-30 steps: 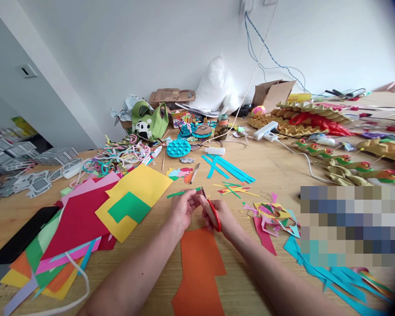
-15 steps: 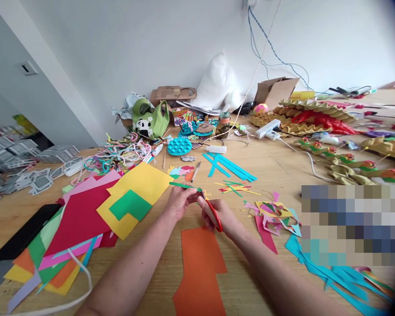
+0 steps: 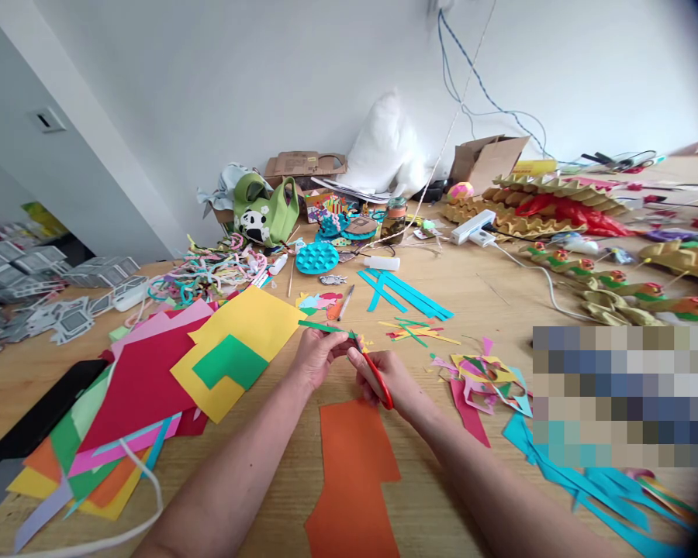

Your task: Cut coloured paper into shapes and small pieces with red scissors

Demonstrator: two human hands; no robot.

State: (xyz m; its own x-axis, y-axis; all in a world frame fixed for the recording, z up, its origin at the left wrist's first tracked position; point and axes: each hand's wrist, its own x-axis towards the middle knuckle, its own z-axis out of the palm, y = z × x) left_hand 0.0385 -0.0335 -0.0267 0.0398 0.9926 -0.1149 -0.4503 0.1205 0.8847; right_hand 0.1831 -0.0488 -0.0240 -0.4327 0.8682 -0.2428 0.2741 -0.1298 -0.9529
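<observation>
Green strip (image 3: 319, 327) swung forward; left fingers (image 3: 340, 338) pinching it, right fingers (image 3: 357, 359) gripping scissors (image 3: 379, 381); orange paper (image 3: 357, 473) near.

Two hands, bare: left hand (image 3: 319, 358) and right hand (image 3: 384, 380), both near the centre of the frame; nails too small to tell. Two forearms, bare for all the length shown: left forearm (image 3: 238, 465), lower left of centre, slim at the wrist, broader toward the bottom edge; right forearm (image 3: 477, 457), lower right, likewise tapered. One spot (image 3: 250, 465), small, round, on the left forearm. Skin otherwise plain, outlines smooth.
</observation>
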